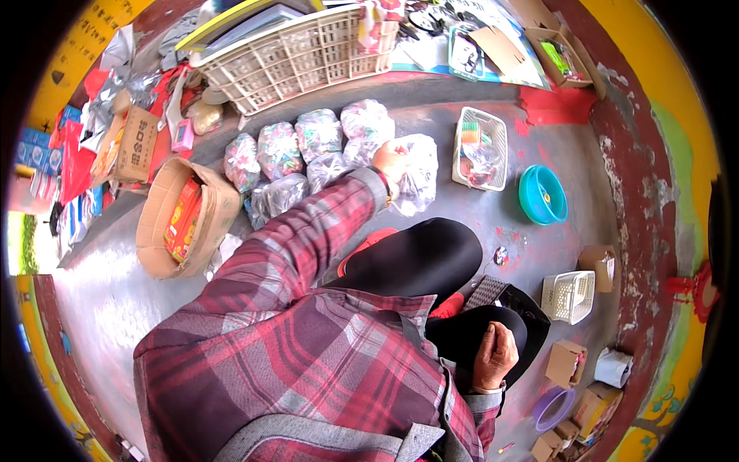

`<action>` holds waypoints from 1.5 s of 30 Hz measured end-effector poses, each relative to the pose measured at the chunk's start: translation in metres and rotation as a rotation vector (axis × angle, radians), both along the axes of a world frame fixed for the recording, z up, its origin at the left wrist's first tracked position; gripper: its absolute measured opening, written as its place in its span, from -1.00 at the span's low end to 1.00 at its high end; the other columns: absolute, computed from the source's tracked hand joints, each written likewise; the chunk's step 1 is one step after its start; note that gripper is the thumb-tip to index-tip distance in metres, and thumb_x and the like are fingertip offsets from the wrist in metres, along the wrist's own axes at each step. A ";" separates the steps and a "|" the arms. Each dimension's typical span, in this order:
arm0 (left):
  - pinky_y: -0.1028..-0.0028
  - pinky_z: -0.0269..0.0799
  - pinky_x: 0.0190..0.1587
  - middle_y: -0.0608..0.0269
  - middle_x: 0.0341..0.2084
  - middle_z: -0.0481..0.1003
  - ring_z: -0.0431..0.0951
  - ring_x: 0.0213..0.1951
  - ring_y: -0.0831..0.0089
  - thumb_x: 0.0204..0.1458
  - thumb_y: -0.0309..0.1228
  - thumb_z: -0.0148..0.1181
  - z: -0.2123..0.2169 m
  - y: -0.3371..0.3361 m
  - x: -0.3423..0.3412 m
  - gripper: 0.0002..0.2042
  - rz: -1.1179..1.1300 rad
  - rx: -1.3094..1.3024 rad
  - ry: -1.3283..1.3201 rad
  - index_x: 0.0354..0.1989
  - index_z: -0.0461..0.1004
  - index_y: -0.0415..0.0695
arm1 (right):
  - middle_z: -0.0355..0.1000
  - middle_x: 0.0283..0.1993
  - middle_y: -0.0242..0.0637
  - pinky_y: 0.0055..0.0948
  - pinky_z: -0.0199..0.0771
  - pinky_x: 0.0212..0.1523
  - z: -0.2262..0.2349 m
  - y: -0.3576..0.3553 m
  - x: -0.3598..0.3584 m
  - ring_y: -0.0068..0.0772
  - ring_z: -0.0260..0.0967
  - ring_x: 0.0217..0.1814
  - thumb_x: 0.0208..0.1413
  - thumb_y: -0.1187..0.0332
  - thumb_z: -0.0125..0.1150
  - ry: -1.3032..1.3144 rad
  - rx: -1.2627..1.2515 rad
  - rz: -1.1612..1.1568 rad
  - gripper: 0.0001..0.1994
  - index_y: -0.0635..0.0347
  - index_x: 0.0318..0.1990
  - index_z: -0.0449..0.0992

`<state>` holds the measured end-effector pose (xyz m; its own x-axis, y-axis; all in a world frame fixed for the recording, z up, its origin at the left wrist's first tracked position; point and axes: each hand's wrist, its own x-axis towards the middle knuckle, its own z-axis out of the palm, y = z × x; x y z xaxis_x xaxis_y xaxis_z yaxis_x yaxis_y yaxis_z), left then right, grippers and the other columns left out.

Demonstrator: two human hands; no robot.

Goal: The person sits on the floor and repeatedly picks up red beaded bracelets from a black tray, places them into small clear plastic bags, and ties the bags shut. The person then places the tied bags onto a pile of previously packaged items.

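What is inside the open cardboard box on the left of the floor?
The cardboard box holds red and yellow packets standing in a row. Its flaps and walls hide whatever lies beneath or beside them.

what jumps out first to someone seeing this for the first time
A red plaid sleeve stretches across the middle, its left hand in a grip on a clear knotted plastic bag. Beside it lies a cluster of similar filled bags. The right hand rests on a black-clad knee at lower right.

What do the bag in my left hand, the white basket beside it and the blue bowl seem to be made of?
Bag: thin clear plastic film, glossy and crinkled, gripped by the left hand. White basket: likely rigid moulded plastic, lattice walls. Blue bowl: probably smooth plastic, even turquoise sheen.
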<state>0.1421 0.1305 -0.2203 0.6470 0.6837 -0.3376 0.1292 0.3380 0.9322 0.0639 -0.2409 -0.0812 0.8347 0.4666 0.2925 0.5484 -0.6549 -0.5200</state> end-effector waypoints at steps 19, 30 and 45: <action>0.31 0.38 -0.27 0.05 -0.48 0.49 0.50 -0.34 0.12 -0.18 -0.49 0.00 -0.196 -0.034 0.113 -0.91 0.039 0.308 0.584 -0.44 0.37 -0.09 | 0.38 -0.53 -0.13 -0.37 0.35 -0.52 0.008 -0.006 0.015 -0.17 0.35 -0.55 -0.14 0.59 0.11 0.117 -0.180 -0.019 -0.88 0.32 -0.36 0.44; 0.30 0.32 -0.05 -0.10 -0.17 0.42 0.41 -0.07 0.09 -0.19 -0.35 0.15 -0.198 -0.037 0.100 -0.59 -0.269 0.456 0.708 -0.10 0.35 -0.20 | 0.37 -0.53 -0.13 -0.37 0.35 -0.52 0.003 0.000 0.019 -0.17 0.36 -0.54 -0.13 0.60 0.11 0.123 -0.167 -0.014 -0.88 0.32 -0.36 0.43; 0.18 0.34 -0.36 0.00 -0.55 0.47 0.46 -0.43 0.04 -0.12 -0.21 0.02 -0.124 0.033 -0.405 -0.74 -0.732 0.699 0.983 -0.56 0.49 -0.15 | 0.38 -0.45 -0.16 -0.40 0.35 -0.43 -0.016 0.014 0.011 -0.20 0.36 -0.46 0.03 0.52 0.05 0.025 -0.133 0.097 -0.94 0.30 -0.35 0.43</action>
